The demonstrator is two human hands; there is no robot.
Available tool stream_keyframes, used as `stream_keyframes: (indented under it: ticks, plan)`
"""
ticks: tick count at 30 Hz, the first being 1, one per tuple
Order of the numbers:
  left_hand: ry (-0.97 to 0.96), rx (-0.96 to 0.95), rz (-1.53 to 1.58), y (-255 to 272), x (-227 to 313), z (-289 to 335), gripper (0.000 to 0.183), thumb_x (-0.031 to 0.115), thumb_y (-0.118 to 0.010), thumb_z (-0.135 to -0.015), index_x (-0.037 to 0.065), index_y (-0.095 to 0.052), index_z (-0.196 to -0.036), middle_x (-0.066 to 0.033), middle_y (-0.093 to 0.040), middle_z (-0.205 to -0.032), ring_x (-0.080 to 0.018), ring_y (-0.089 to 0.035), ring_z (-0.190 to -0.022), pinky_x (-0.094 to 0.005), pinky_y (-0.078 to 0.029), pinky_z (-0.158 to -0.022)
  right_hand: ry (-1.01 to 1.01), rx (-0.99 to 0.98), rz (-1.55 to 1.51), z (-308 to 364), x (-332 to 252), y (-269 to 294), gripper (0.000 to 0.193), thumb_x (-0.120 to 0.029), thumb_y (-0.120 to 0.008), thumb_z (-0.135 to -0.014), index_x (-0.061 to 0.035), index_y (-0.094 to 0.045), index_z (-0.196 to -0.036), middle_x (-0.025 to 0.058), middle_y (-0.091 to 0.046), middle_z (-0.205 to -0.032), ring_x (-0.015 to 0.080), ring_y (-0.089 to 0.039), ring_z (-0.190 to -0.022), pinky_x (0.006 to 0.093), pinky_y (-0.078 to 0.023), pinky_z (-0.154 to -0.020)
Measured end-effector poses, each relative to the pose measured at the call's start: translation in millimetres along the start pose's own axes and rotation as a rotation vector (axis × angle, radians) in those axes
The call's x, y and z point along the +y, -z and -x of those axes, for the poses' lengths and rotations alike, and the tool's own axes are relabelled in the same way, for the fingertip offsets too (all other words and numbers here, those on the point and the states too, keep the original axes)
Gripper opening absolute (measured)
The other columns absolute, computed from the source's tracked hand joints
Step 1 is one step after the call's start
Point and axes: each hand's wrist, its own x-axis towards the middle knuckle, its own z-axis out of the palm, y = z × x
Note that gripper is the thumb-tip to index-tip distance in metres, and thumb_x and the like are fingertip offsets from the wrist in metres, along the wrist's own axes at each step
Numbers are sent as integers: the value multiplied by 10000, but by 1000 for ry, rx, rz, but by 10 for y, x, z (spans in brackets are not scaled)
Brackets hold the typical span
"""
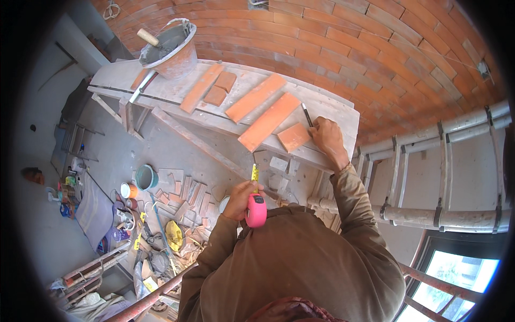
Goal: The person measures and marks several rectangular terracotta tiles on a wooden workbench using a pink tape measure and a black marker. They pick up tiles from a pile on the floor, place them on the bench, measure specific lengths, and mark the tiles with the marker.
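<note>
My left hand is closed around a pink tape measure, in front of my chest. A short length of its yellow blade sticks out past my thumb and fingers. On the right end of the plank platform, my right hand is closed on the lower end of a dark pen with a pale tip. Just left of that hand lies a short cut brick tile. Two long orange brick tiles, one nearer and one farther, lie slantwise beside it.
A mortar bucket with a wooden-handled tool stands at the platform's far left. Another long tile and small pieces lie nearby. Behind rises a brick wall. Scaffold pipes run at right; tile stacks cover the floor below.
</note>
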Motion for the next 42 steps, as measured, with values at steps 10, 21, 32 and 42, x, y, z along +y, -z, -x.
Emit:
stream_keyframes:
  ticks: [10,21,32,42]
  plan:
    - [76,-71,87,-75,-230,62,297,279,-506,-1048,18,-646,-1034,-66,-669,-832,-92,-630,-692,-240,-534,-615,-142,-197,-675,95,-172,403,233,-178,-618,-912,11,-619,-1049,115,-651,-875,201,-640,-803,341,-519,-708]
    - [-114,-42,-110,-178,-16,42,398,343,-514,-1041,39,-556,-1295,-83,-659,-907,-89,-635,-818,-232,-505,-662,-96,-509,-1024,528,-473,263,227,-135,-702,-922,-34,-568,-1075,17,-622,-879,104,-608,-810,272,-515,-715]
    - [-392,-57,-477,-502,302,45,245,207,-558,-1018,-24,-628,-984,-74,-661,-833,-88,-575,-748,-276,-470,-661,-156,-544,-1222,775,-772,-77,131,-99,-695,-934,-71,-574,-973,-6,-615,-801,82,-591,-710,247,-493,-659]
    - [-337,4,-327,-225,198,195,293,197,-520,-1024,-7,-579,-821,-33,-580,-706,-78,-512,-655,-266,-438,-602,-134,65,-1078,297,-383,334,101,-122,-631,-971,-33,-593,-1001,44,-663,-862,120,-629,-768,272,-522,-707]
